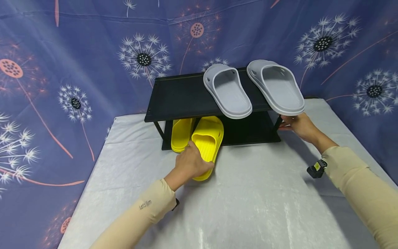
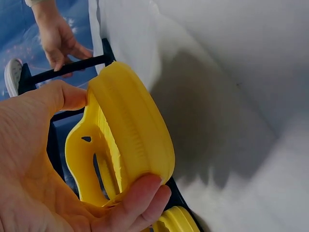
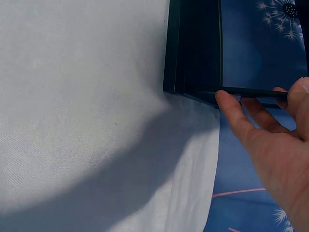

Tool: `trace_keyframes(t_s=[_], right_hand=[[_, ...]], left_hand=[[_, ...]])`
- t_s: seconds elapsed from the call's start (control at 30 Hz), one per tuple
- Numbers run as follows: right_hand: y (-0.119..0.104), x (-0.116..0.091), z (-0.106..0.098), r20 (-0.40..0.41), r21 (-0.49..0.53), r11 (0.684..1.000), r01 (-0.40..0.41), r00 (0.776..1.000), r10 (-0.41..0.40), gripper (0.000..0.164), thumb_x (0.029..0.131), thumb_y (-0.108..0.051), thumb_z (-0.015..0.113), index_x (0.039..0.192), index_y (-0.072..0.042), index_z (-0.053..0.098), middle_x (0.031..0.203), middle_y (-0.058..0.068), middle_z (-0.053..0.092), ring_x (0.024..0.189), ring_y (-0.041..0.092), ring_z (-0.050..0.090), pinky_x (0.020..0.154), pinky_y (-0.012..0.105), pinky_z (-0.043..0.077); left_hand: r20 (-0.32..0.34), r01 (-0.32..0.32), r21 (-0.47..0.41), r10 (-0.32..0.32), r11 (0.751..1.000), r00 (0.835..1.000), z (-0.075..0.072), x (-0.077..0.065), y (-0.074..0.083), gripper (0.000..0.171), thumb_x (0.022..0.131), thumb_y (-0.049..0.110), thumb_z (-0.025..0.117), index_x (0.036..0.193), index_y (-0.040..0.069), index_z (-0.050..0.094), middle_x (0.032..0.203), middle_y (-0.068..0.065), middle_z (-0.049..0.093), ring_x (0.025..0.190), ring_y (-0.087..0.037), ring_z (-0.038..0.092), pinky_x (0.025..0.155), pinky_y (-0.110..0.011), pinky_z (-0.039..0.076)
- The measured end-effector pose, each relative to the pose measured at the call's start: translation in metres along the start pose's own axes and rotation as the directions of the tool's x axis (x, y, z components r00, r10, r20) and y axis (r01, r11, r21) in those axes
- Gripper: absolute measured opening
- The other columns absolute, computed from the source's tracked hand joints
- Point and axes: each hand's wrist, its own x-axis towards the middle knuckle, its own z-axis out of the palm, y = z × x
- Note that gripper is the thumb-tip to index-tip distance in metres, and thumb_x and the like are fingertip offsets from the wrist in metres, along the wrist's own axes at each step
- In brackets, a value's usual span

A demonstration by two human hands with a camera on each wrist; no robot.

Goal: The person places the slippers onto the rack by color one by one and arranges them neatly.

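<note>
My left hand (image 1: 192, 162) grips a yellow slipper (image 1: 206, 140) by its heel end, thumb on one side and fingers on the other. The slipper's toe reaches in over the lower shelf of a black shoe rack (image 1: 178, 98). Beside it, a second yellow slipper (image 1: 181, 134) lies on that shelf, partly hidden by the upper shelf. At the rack's right end, my right hand (image 1: 300, 126) holds a side post (image 3: 256, 92) between thumb and fingers. The left wrist view shows the gripped slipper's sole edge (image 2: 140, 125) close up.
On the upper shelf stand two grey slippers, one near the middle (image 1: 228, 91) and one at the right end (image 1: 276, 88), toes to the back. The rack stands on a table with a pale cloth (image 1: 248, 200). A blue dandelion-print curtain (image 1: 102, 45) hangs behind and beside it.
</note>
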Motion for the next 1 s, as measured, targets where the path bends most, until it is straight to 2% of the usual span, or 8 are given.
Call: trace_keyframes(t_s=[0.37,0.57,0.73,0.87,1.0], right_hand=[[0.001,0.001,0.001,0.004,0.034,0.999,0.011,1.000,-0.011,0.026,0.098,0.005,0.045,0.110,-0.017,0.054,0.106,-0.001,0.050,0.080,0.017,0.063,0.071,0.030,0.059],[0.001,0.000,0.001,0.006,0.031,0.999,0.017,1.000,-0.017,0.027,0.098,0.005,0.044,0.109,-0.017,0.055,0.106,-0.002,0.051,0.079,0.017,0.064,0.070,0.030,0.059],[0.001,-0.001,0.002,0.002,0.053,0.998,0.026,1.000,-0.026,0.029,0.098,0.006,0.044,0.107,-0.018,0.057,0.105,-0.003,0.053,0.077,0.015,0.063,0.069,0.030,0.059],[0.001,-0.001,0.002,0.003,0.056,0.998,0.032,0.999,-0.033,0.029,0.098,0.006,0.044,0.107,-0.018,0.057,0.105,-0.003,0.054,0.077,0.015,0.063,0.069,0.030,0.059],[0.001,0.000,0.001,0.003,0.045,0.998,0.034,0.999,-0.034,0.030,0.098,0.007,0.044,0.107,-0.018,0.057,0.105,-0.003,0.053,0.077,0.014,0.063,0.069,0.030,0.059]], left_hand=[[-0.013,-0.026,-0.009,0.026,1.000,1.000,-0.001,0.013,0.005,0.103,0.068,0.059,0.073,0.135,-0.006,0.029,0.105,-0.014,0.057,0.090,-0.023,0.056,0.082,-0.038,0.052],[-0.020,-0.020,0.004,0.020,1.000,1.000,-0.002,0.019,0.008,0.104,0.069,0.059,0.073,0.135,-0.007,0.028,0.112,-0.016,0.057,0.095,-0.025,0.058,0.085,-0.040,0.051],[-0.011,0.000,0.005,0.000,1.000,1.000,-0.005,0.024,0.012,0.111,0.069,0.061,0.072,0.141,-0.007,0.023,0.122,-0.018,0.055,0.103,-0.027,0.058,0.090,-0.042,0.049],[-0.019,-0.003,0.013,0.003,1.000,1.000,-0.005,0.030,0.014,0.110,0.069,0.061,0.072,0.140,-0.008,0.024,0.121,-0.019,0.055,0.102,-0.027,0.058,0.088,-0.042,0.049],[-0.036,-0.001,0.023,0.002,1.000,0.999,-0.006,0.035,0.016,0.104,0.068,0.062,0.073,0.133,-0.006,0.029,0.111,-0.017,0.057,0.095,-0.026,0.059,0.083,-0.039,0.050]])
